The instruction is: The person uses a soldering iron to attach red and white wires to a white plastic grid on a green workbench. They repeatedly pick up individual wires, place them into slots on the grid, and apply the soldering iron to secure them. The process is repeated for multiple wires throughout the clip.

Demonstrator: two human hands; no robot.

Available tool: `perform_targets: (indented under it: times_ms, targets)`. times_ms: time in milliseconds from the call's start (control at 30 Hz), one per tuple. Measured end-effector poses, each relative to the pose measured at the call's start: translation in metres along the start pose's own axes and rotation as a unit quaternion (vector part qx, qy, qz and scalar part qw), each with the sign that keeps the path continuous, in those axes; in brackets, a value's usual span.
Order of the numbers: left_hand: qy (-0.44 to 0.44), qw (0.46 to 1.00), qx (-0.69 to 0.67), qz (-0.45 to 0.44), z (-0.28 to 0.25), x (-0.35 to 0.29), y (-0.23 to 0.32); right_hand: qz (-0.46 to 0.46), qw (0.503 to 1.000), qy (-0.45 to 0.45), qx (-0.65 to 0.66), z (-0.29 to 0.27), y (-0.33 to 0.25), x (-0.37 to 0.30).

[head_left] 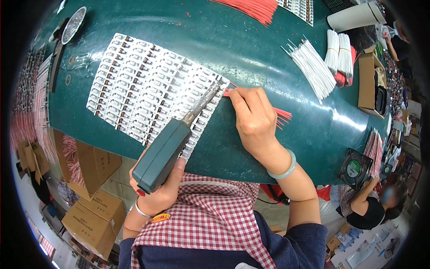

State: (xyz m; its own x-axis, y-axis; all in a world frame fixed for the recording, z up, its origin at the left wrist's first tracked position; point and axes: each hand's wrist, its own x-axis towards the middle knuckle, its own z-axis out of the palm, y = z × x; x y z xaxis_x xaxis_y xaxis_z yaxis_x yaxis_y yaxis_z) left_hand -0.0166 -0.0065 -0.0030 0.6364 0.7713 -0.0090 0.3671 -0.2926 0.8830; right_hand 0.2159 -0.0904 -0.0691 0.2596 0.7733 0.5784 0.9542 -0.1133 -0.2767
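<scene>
My left hand (165, 192) is wrapped round a dark green soldering gun (162, 154), whose long metal tip slants up to the far right edge of a white sheet of parts (154, 65). That sheet carries rows of small metal and dark pieces. Just past the tip, my right hand (255, 119) is closed in a pinch on thin red wires (282, 117). Their short ends show at the sheet's edge, while the other ends stick out right of the hand. Whether the tip touches a wire cannot be made out.
White wires (311, 69) lie loose at the right, near banded white bundles (338, 51) and a cardboard box (371, 85). More red wires (255, 8) lie at the far edge. A small fan (354, 168) stands at lower right, near another person (371, 206). Cartons (94, 219) sit lower left.
</scene>
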Motion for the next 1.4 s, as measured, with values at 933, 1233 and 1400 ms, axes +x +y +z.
perform_targets:
  times_ms: [933, 1233, 1400]
  targets:
    - [-0.022, 1.000, -0.009, 0.011, 0.005, 0.002, 0.003, 0.005, 1.000, 0.006, 0.010, -0.002, -0.011, -0.009]
    - [-0.012, 0.999, 0.025, 0.036, 0.002, -0.004, -0.005, 0.006, 1.000, 0.005, 0.010, -0.002, -0.012, -0.008]
    - [-0.004, 1.000, 0.011, 0.026, -0.001, -0.009, -0.005, 0.009, 1.000, 0.009, 0.007, 0.000, -0.012, -0.010]
